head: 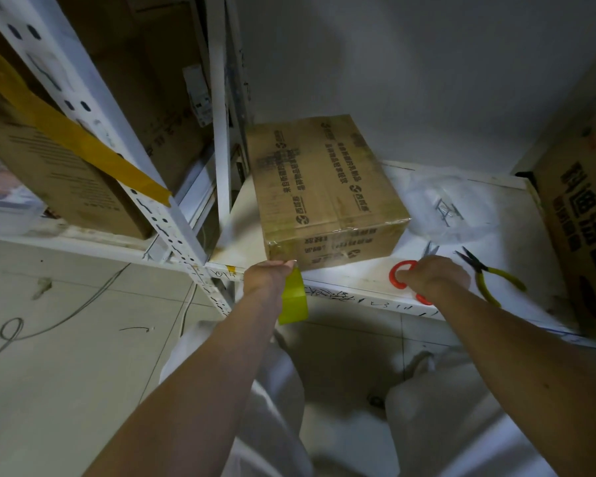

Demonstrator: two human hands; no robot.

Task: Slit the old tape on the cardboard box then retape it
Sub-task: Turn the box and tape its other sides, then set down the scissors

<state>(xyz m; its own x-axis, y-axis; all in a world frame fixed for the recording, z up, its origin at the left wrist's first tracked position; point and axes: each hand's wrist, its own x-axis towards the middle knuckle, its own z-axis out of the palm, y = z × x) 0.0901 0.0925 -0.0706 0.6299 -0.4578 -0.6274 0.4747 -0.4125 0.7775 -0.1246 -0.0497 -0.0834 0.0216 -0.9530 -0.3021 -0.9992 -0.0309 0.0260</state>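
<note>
While the left hand [270,274] gripped a yellow tape roll [293,297] at the cardboard box [327,187] corner, the right hand [432,275] clasped red-handled scissors [405,273] on the white shelf [358,287].

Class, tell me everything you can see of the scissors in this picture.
The scissors lie on the white shelf, right of the cardboard box. Their looped handles are red-orange, plastic by the look; the grey metal blades point away from the person, tips slightly apart. The right hand grips the handles, hiding the middle. Yellow-handled pliers lie just beyond.
</note>
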